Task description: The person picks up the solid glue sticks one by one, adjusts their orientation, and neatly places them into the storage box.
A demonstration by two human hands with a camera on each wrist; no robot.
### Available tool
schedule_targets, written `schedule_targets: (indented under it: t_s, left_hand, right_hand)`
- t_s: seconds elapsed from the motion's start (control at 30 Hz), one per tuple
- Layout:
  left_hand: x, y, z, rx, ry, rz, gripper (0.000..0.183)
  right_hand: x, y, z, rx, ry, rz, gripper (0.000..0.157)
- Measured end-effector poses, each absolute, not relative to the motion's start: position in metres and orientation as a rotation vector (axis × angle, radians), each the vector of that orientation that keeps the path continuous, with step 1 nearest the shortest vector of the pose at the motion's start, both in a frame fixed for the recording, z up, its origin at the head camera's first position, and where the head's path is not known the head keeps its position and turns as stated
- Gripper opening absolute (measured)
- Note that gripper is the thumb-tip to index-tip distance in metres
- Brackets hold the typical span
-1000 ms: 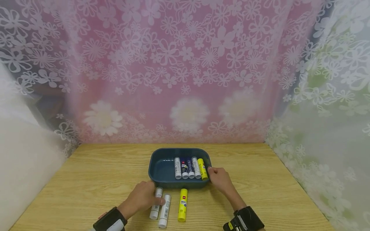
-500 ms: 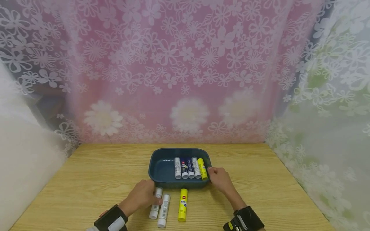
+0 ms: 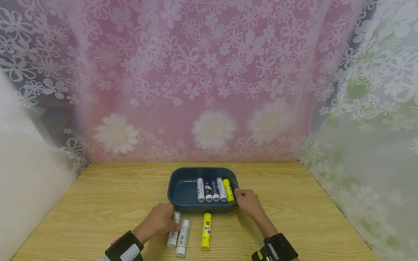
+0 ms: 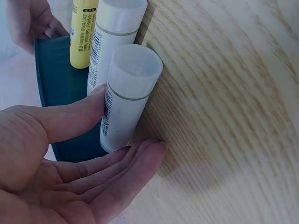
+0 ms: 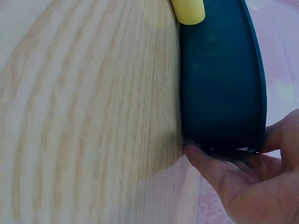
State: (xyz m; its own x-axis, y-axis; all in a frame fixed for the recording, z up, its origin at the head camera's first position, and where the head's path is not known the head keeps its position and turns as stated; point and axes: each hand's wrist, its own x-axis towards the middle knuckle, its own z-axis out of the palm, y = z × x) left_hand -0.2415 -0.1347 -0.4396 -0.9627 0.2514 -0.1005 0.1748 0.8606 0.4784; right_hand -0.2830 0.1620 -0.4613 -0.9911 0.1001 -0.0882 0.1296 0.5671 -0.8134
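My left hand [image 3: 158, 220] has its thumb over a white glue stick [image 4: 124, 109], with its fingers on the outer side. A second white glue stick [image 3: 183, 238] lies just right of it, close to the thumb tip. To the right lies a yellow glue stick [image 3: 206, 232]. Behind them stands a dark teal rectangular dish [image 3: 183, 190]. My right hand [image 3: 249, 204] grips the dish's right end, thumb at the rim and fingers low against the outside in the right wrist view.
Inside the dish's right half several glue sticks lie side by side: white [image 3: 200, 190], dark blue [image 3: 208, 190] and yellow [image 3: 229, 191]. The wooden table [image 3: 107, 195] ends behind at a flowered curtain [image 3: 209, 90].
My left hand has shifted slightly left, and the two white glue sticks have slid left with it. My right hand and the dish stay in place.
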Motion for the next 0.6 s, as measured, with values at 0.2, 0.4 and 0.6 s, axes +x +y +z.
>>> schedule_targets:
  t_s: [0.2,0.4,0.6]
  left_hand:
    - [-0.2413,-0.1372,-0.4408,0.342,2.88,0.748,0.036]
    - [-0.2411,-0.1402,-0.4422,0.351,2.902,0.763,0.036]
    - [-0.2417,-0.1412,-0.442,0.324,2.906,0.749,0.035]
  right_hand:
    - [-0.2846,0.1625,-0.4635,0.219,2.746,-1.42,0.042]
    - [-0.2851,0.163,-0.4643,0.215,2.745,-1.428,0.043]
    - [-0.2865,0.1617,-0.4647,0.22,2.76,-1.416,0.043]
